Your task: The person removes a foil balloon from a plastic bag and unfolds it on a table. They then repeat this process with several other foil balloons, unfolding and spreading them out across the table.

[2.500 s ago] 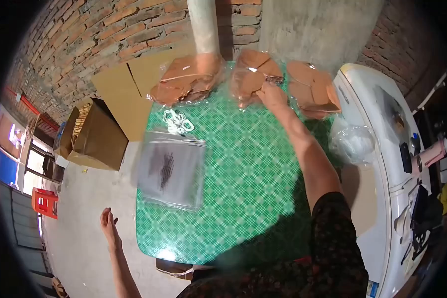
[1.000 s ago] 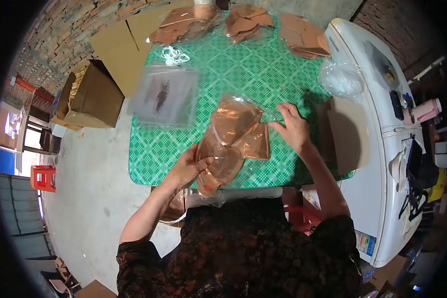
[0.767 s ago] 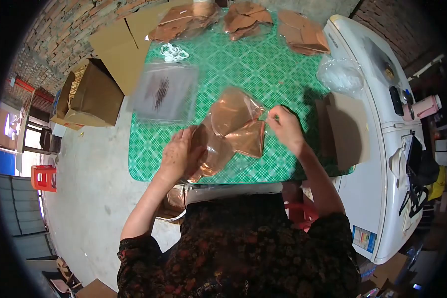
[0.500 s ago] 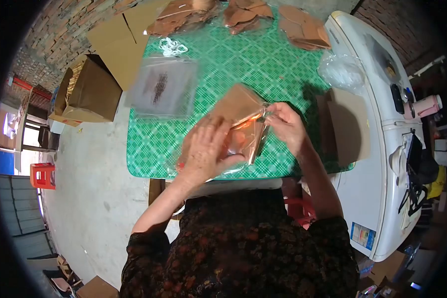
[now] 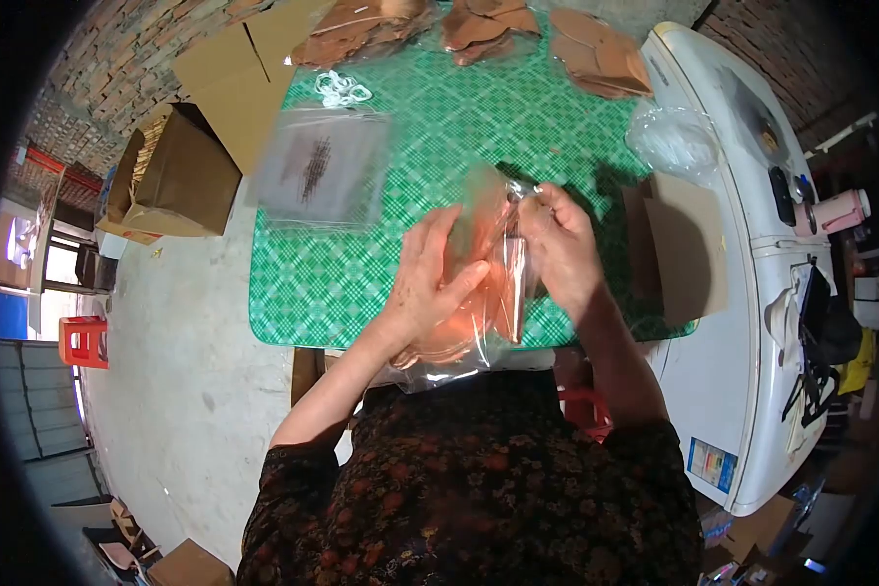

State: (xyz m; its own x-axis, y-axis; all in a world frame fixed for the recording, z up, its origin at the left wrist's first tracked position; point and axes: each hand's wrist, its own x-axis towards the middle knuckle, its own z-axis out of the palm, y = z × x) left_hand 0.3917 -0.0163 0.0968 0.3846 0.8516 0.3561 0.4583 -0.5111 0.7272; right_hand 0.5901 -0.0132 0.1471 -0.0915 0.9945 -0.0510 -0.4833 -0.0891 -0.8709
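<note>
The label (image 5: pixel 712 464) right of the green table (image 5: pixel 313 293) is illegible. My right hand (image 5: pixel 559 239) pinches the plastic bag (image 5: pixel 467 327) near its top; my left hand (image 5: pixel 425 283), fingers spread, touches it.

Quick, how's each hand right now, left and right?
Left hand: open, thumb spread from fingers, against the clear plastic bag of copper-brown pieces.
Right hand: closed, holding that bag's far end.

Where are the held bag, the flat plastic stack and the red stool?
Held bag (image 5: pixel 469 320), head view: near, copper-coloured part.
Flat plastic stack (image 5: pixel 326 170), head view: middle of its top.
Red stool (image 5: pixel 67 342), head view: its side.
</note>
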